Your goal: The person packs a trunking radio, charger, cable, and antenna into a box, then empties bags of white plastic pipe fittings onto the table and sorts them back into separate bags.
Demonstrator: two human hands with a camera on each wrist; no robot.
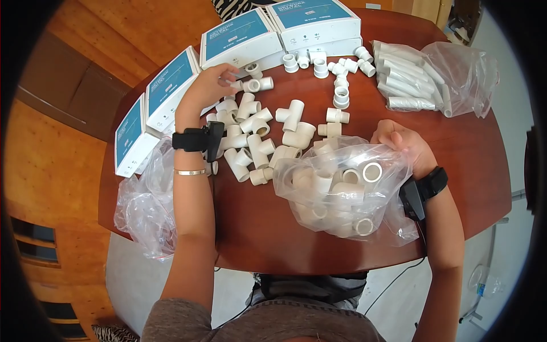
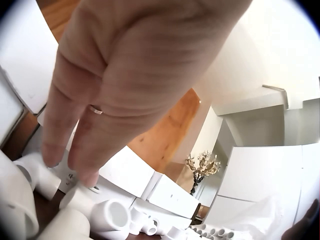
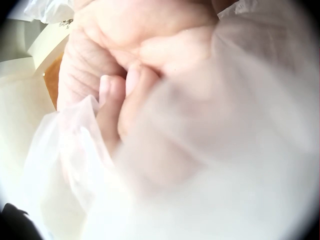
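My left hand (image 1: 208,88) reaches to the back left of the table, fingers extended and spread. Its fingertips are right at a white pipe tee (image 1: 250,85) in front of the boxes; in the left wrist view they come down over white fittings (image 2: 80,197). My right hand (image 1: 404,142) grips the gathered edge of a clear plastic bag (image 1: 342,194), its fingers curled into the film in the right wrist view. Inside the bag are several white pipe fittings (image 1: 347,194). More tees (image 1: 259,149) lie loosely piled between the two hands.
White-and-blue boxes (image 1: 239,37) line the back left edge. White couplings (image 1: 320,68) stand in front of them. A bag of white pipe pieces (image 1: 407,80) lies at the back right. A crumpled clear bag (image 1: 147,208) hangs over the table's left edge, beside my left forearm.
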